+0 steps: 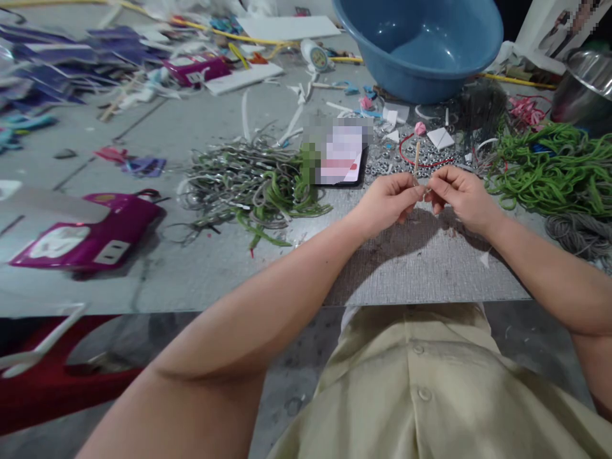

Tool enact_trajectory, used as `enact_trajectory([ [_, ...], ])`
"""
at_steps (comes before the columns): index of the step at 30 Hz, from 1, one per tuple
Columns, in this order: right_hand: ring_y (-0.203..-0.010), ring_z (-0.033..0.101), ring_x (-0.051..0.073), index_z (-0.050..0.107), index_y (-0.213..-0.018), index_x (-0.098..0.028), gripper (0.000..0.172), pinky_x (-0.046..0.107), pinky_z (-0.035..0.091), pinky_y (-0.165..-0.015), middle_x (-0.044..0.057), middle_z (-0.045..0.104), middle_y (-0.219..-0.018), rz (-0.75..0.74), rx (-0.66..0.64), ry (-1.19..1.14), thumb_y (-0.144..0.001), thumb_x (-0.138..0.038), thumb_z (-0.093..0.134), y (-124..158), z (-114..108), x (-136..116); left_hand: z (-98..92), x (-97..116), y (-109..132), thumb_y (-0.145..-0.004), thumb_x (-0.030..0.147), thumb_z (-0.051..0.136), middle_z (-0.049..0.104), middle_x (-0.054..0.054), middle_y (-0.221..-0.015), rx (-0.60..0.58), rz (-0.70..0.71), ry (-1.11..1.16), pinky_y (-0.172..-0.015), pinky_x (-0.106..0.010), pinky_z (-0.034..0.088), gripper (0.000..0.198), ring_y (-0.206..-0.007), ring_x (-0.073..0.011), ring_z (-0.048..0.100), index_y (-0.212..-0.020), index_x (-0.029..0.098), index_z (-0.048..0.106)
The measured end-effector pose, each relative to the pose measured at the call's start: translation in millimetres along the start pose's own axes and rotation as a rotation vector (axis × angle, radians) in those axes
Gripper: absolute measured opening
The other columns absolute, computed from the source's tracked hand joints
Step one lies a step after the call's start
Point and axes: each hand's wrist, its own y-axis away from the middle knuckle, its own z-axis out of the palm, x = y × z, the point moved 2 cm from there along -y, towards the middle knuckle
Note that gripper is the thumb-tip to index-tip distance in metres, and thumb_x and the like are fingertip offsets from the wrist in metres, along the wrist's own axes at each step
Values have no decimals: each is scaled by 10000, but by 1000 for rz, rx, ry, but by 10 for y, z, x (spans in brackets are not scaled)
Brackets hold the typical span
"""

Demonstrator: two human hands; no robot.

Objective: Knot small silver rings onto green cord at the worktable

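A khaki shirt [377,395] fills the bottom centre of the frame, its front strip carrying two round buttons [424,394] in a matching shade. A sliver of white cloth [350,315] shows beside its upper left edge. The left hand [389,203], right hand [463,196] and both forearms [287,280] are bare.

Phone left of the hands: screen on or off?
On. The phone, face up near the left hand, glows pale with a reddish band; its upper part is pixelated, so the content is unreadable.
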Motion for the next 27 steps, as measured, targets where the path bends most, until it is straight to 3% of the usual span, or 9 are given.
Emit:
enact_trajectory([
  [4, -533, 477, 73, 570, -746, -218, 233, 243, 367, -548, -38, 589, -679, 0, -25, 217, -903, -355, 674, -15, -50, -42, -5, -15, -7, -881, 117, 547, 424, 77, -444, 7, 10, -79, -442, -187, 308, 307, -397, -52, 391, -591, 188, 472],
  [8, -592, 495, 108, 625, -692, -201, 222, 279, 361, -606, -17, 605, -642, -3, -30, 665, -841, -327, 730, -45, -320, -316, -14, -34, -15, -857, 130, 561, 385, 77, -455, 45, 77, -204, -477, -207, 272, 329, -448, -62, 357, -567, 199, 423],
  [10, -605, 506, 124, 662, -727, -199, 144, 310, 371, -646, -9, 604, -637, 62, 46, 908, -843, -273, 704, -48, -541, -486, -11, -29, -12, -858, 144, 561, 379, 72, -472, 49, 106, -233, -495, -215, 268, 331, -477, -70, 347, -567, 202, 414],
  [13, -641, 495, 140, 694, -740, -210, 80, 363, 354, -689, 20, 584, -665, 210, 261, 1347, -820, -211, 688, -32, -883, -652, -2, -15, -1, -865, 163, 559, 374, 67, -487, 48, 123, -245, -513, -224, 262, 328, -501, -79, 341, -574, 204, 414],
  [15, -672, 521, 170, 705, -727, -235, 77, 382, 362, -683, 43, 590, -694, 373, 214, 1495, -803, -239, 707, -29, -1040, -633, 1, -7, 3, -867, 166, 560, 374, 64, -496, 56, 125, -250, -519, -228, 259, 332, -509, -81, 340, -572, 205, 411],
  [20, -822, 614, 264, 690, -698, -242, 109, 419, 448, -765, 67, 649, -793, 522, 56, 1485, -675, -179, 776, -72, -1164, -423, -3, -27, -8, -875, 189, 552, 371, 62, -509, 49, 138, -288, -523, -229, 257, 329, -521, -83, 333, -582, 208, 404],
  [23, -919, 616, 290, 674, -730, -225, 83, 410, 451, -757, 95, 683, -926, 550, -27, 1554, -714, -150, 705, -85, -1116, -350, -14, -63, -25, -878, 203, 545, 365, 66, -514, 41, 169, -319, -524, -224, 260, 295, -524, -82, 333, -613, 204, 416],
  [25, -934, 619, 292, 671, -767, -212, 93, 391, 442, -718, 112, 693, -1006, 504, -56, 1654, -776, -145, 606, -76, -1057, -361, -20, -83, -36, -879, 214, 543, 366, 69, -520, 40, 196, -325, -522, -220, 263, 275, -522, -79, 336, -630, 201, 427],
  [27, -957, 623, 292, 674, -839, -195, 167, 382, 431, -712, 137, 693, -1063, 360, -2, 1689, -839, -164, 510, -61, -989, -421, -23, -96, -46, -878, 218, 543, 372, 71, -526, 43, 207, -313, -518, -220, 270, 260, -517, -74, 344, -641, 198, 440],
])
